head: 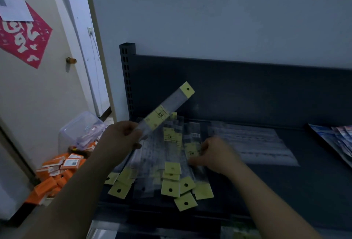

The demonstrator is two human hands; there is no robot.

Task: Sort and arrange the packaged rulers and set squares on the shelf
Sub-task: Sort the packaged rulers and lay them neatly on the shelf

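My left hand (122, 137) grips one packaged ruler (167, 110), a clear sleeve with yellow header and label, lifted above the shelf and slanting up to the right. Below it a loose pile of packaged rulers (167, 170) lies on the dark shelf (285, 191), yellow hang tabs pointing toward me. My right hand (217, 155) rests on the right side of that pile, fingers curled onto a package; the grip itself is blurred. A flat stack of clear packages (253, 143), probably set squares, lies to the right of the pile.
Colourful packets (337, 139) lie at the shelf's right edge. The shelf's perforated upright (126, 78) stands at the left. On the floor to the left are a clear plastic bin (82, 130) and scattered orange boxes (57, 172), next to a door (38, 86).
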